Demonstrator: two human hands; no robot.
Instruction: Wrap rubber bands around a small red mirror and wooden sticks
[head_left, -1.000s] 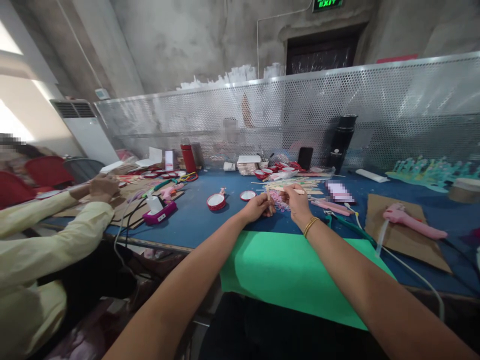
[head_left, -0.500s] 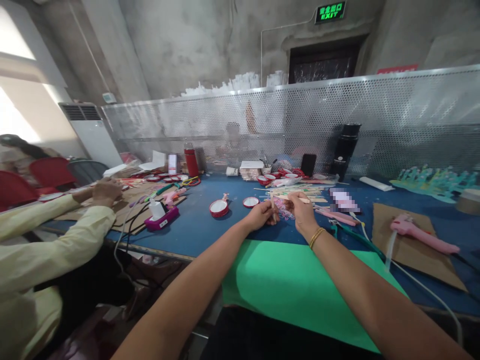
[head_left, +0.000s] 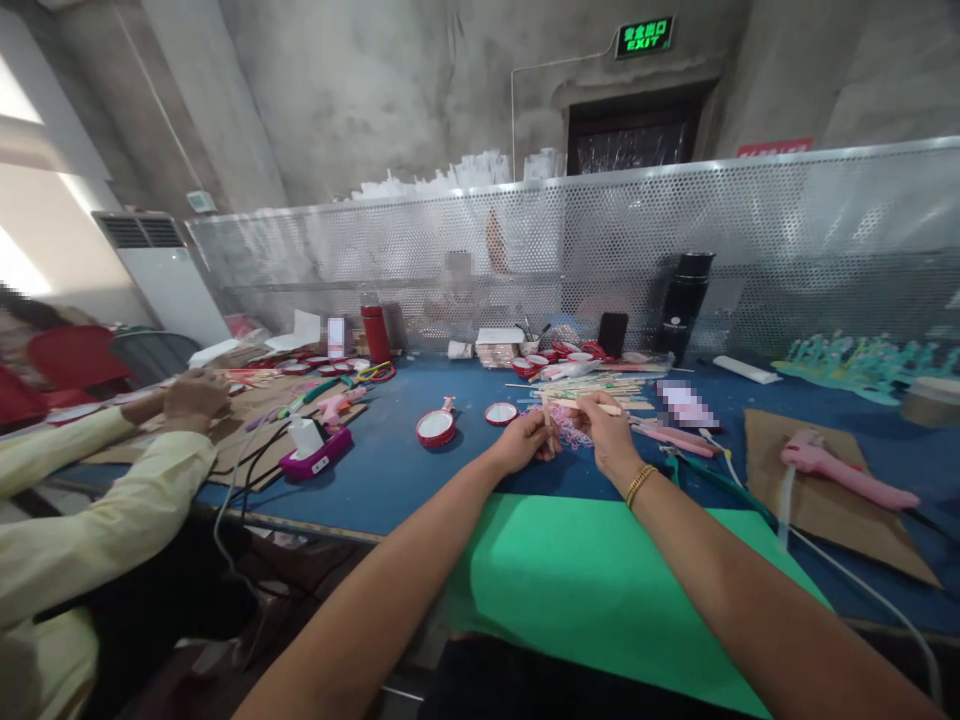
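My left hand (head_left: pixel 526 444) is closed on a short pale strip (head_left: pixel 547 418) that stands roughly upright between thumb and fingers. Close beside it on the right, my right hand (head_left: pixel 609 436) pinches a pale, thin stick (head_left: pixel 613 409) that lies nearly level, its tip toward the left hand. What exactly these two pieces are is too small to make out. Behind and between the hands lies a heap of small pink and lilac pieces (head_left: pixel 576 432). Several thin sticks (head_left: pixel 592 391) are spread just beyond. A bright green sheet (head_left: pixel 600 570) lies below my forearms.
Two round red-rimmed pieces (head_left: pixel 436 429) sit left of my hands. Pink-handled pliers (head_left: pixel 679 438) and a pink glue gun (head_left: pixel 847 470) on cardboard (head_left: pixel 765 450) are at the right. A purple power strip (head_left: pixel 319 459) stands at left, near a co-worker's hands (head_left: pixel 196 398).
The whole view has shifted slightly, with the table's things lying a little farther left. Both my hands keep nearly the same place and still hold their pale pieces.
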